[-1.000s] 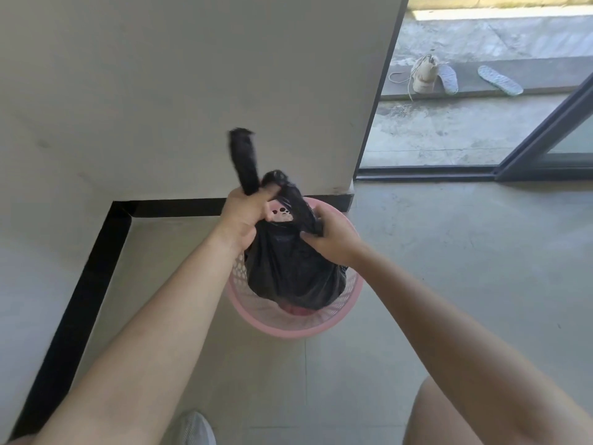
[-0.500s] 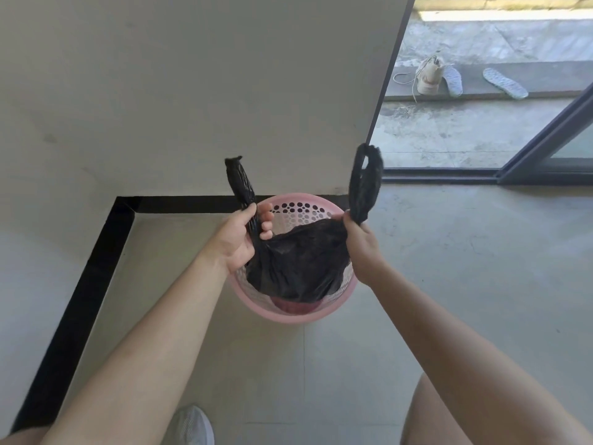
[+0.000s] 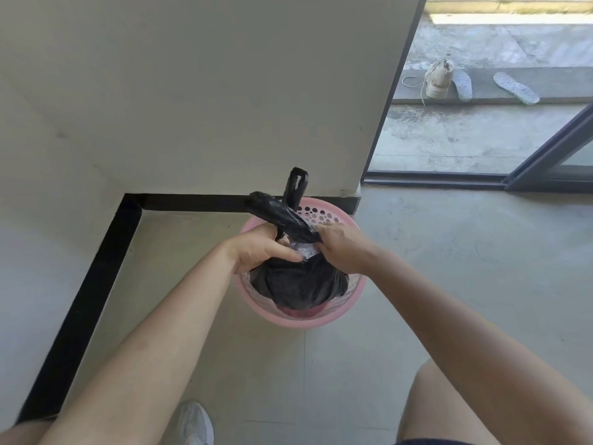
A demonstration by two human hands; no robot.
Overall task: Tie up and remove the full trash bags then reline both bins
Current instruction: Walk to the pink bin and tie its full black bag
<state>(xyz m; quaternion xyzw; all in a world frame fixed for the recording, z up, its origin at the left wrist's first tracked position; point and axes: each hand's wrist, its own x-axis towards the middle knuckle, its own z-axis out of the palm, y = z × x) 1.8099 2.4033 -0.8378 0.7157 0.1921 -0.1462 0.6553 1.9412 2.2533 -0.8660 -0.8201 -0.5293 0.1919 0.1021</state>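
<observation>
black bag (image 3: 298, 284) between left hand (image 3: 256, 248), right hand (image 3: 340, 245)

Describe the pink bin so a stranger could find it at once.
Find the white wall with black skirting. At its corner beside the sliding door stands the pink bin, round and perforated. Nothing else is pink or holds a black bag.

The pale grey floor (image 3: 449, 268) carries a pink bin (image 3: 298, 322), which stands just beside the black skirting (image 3: 93, 297) at the wall's corner. Nearer the viewer than the bin, a little to its left, a white sneaker (image 3: 194, 423) rests on the floor. Beyond the bin to its right, a dark door track (image 3: 433, 179) crosses the floor. Past the track lie rough concrete (image 3: 449, 139) and a low step (image 3: 564, 86) bearing a beige shoe (image 3: 438, 80), one insole (image 3: 463, 85) beside it and another insole (image 3: 515, 88) farther right.
</observation>
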